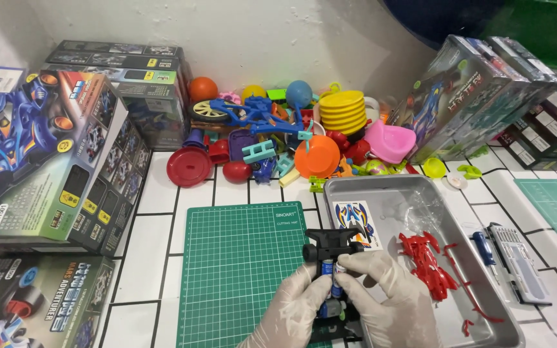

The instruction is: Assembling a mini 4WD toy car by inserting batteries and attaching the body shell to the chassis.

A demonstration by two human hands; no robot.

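Observation:
Both my hands wear pale gloves and hold a small black toy car chassis (332, 245) over the right edge of a green cutting mat (240, 258). My left hand (289, 309) grips its left side. My right hand (385, 299) pinches a blue battery (338, 283) set in the chassis. Right of the hands, a metal tray (414, 193) holds a red car body shell (428, 264), a sticker sheet (356, 220) and clear plastic wrap.
A heap of colourful plastic toys (291, 135) lies against the back wall. Stacked toy car boxes stand at the left (40, 154) and the back right (485, 96). A blue screwdriver (483, 248) and a grey bit case (517, 264) lie right of the tray.

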